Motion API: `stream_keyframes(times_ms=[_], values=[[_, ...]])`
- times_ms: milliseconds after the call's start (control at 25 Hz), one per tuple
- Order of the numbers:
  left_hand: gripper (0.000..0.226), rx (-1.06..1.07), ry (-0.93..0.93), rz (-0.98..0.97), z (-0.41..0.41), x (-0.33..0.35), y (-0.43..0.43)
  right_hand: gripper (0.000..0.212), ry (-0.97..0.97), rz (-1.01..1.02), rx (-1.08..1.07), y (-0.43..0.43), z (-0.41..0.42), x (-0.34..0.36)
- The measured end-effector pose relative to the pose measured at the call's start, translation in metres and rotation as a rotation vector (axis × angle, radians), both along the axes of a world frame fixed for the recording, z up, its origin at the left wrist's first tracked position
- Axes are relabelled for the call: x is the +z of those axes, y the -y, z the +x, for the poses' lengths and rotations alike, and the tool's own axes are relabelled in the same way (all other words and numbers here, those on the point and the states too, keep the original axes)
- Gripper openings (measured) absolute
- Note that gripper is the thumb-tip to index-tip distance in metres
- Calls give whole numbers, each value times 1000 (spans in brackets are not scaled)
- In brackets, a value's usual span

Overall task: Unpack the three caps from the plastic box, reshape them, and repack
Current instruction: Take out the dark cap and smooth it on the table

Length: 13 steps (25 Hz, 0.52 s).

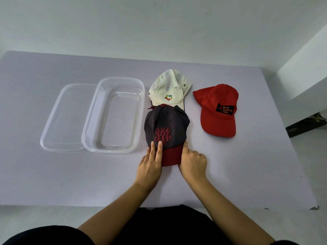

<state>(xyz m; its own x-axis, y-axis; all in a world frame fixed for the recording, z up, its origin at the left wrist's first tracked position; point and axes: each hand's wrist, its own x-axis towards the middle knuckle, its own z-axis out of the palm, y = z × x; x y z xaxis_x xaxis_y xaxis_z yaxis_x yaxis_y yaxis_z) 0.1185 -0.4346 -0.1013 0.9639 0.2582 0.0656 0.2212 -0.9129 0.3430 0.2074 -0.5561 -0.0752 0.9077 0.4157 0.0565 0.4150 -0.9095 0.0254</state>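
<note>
Grey cap (pixel 166 124) against white cap (pixel 169 87), under flat left hand (pixel 150 167); right hand (pixel 192 163): grip unclear.

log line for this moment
left hand: flat on grey cap | right hand: grips its brim | plastic box: empty | white cap, red cap: on table

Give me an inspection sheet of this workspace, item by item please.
Surface: pale lilac table.
Job's things: plastic box empty, lid at its left; grey cap overlapping white cap; red cap apart at right.
Clutter: nothing seen.
Grippers: left hand flat on grey cap, fingers straight; right hand at brim's right edge, fingers curled, grip unclear.
Cables: nothing seen.
Surroundings: white wall; dark object at far right.
</note>
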Motion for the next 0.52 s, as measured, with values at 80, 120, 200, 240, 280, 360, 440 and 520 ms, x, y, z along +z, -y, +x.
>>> stream_keyframes(times_ms=[80,120,200,240,280,360,440,520], values=[[79,2,48,-12,1,6,-1,49,24,2,40,-2,3,7],[85,10,72,-14,1,9,0,44,44,9,73,-2,4,10],[88,8,118,-7,-1,11,1,42,74,21,145,1,3,14],[88,6,133,-5,-2,11,2,43,78,44,182,3,4,15],[89,8,148,-6,-3,12,4,45,77,78,218,4,4,17],[91,25,182,-27,-4,13,5,49,84,143,265,6,2,23],[91,34,211,-54,-3,15,3,55,104,190,280,4,-2,29],[90,44,251,-118,0,16,2,61,100,229,260,3,-2,31]])
